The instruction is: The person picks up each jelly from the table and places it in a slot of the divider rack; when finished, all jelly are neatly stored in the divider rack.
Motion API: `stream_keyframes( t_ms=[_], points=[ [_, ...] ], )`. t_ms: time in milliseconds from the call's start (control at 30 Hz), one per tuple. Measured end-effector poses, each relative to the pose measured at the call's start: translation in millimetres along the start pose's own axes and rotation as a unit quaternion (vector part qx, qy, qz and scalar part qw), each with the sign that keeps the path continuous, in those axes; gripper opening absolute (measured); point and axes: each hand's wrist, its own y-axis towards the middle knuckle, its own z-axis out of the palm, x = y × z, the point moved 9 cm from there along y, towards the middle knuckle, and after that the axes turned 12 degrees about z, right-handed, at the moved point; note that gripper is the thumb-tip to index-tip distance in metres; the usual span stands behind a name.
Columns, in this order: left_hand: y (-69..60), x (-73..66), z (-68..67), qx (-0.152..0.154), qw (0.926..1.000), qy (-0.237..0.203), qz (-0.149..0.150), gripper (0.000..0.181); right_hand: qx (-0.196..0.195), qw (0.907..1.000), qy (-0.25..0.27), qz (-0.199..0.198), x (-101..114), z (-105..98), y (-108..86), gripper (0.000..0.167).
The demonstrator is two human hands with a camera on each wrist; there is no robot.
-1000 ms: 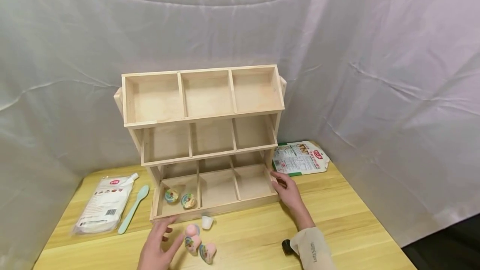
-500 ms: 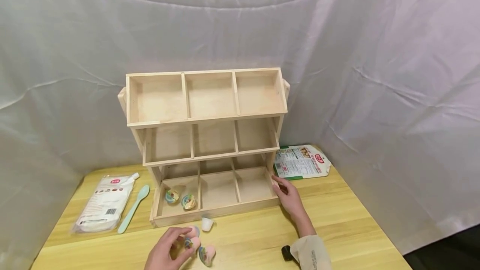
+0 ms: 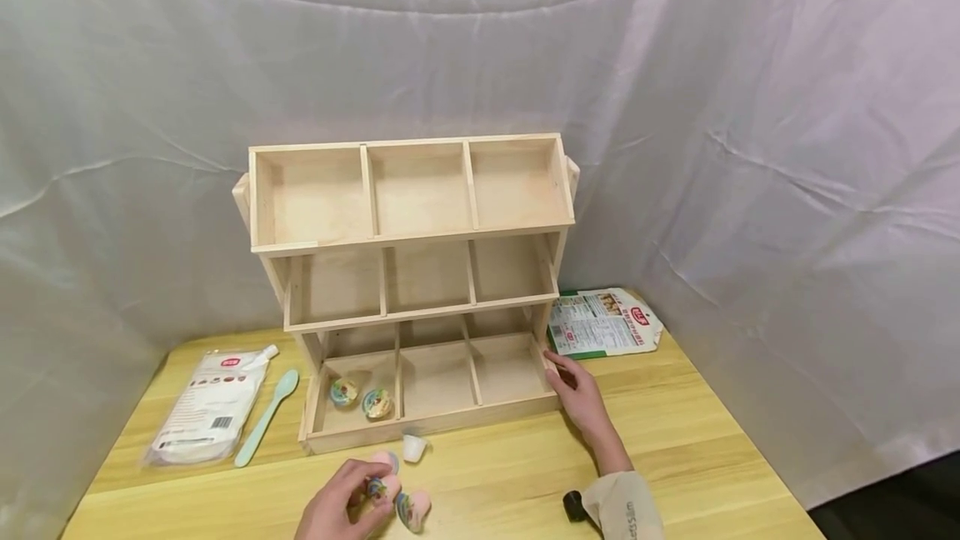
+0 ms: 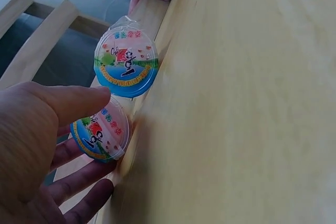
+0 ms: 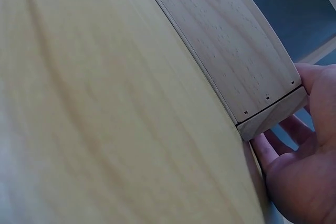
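In the head view, my left hand (image 3: 341, 502) is at a pink jelly cup (image 3: 384, 487) on the table. The left wrist view has this jelly cup (image 4: 102, 129) between thumb and fingers, its printed lid facing the camera. Close by is another jelly cup (image 4: 126, 61); a third jelly cup (image 3: 414, 510) lies to the right in the head view. My right hand (image 3: 582, 400) rests against the right end of the wooden rack's bottom tray (image 3: 480, 411). In the right wrist view its fingers (image 5: 265, 150) touch the tray's corner.
Two yellowish jelly cups (image 3: 377, 402) sit in the bottom tray's left compartment. A small white cup (image 3: 413, 447) stands before the rack. At left lie a white pouch (image 3: 210, 407) and a pale green spoon (image 3: 268, 419); a printed bag (image 3: 606, 322) lies behind at right.
My left hand has moved right, from beside the pink jelly cups onto one of them, and its fingers have closed around it. The right hand stays at the rack's end.
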Motion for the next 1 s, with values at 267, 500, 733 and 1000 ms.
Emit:
stream_keyframes(
  t_ms=[267, 500, 733, 1000],
  points=[
    [-2.4, 2.1, 1.4, 0.021, 0.9997, -0.004, -0.013, 0.042, -0.003, 1.0, 0.003, -0.009, 2, 1, -0.7, 0.041],
    [-1.0, -0.8, 4.4, 0.03, 0.9995, 0.012, 0.001, 0.045, 0.002, 1.0, 0.005, 0.003, 0, -1, -2.1, 0.043],
    [0.8, -0.7, 5.5, 0.02, 0.9995, 0.023, -0.001, 0.041, 0.014, 0.9998, 0.013, 0.002, 5, -1, -5.1, 0.045],
    [1.2, 3.1, 5.4, 0.019, 0.9997, 0.015, -0.005, 0.04, 0.028, 0.9996, 0.008, 0.005, 33, -2, -21.0, 0.043]
  ],
)
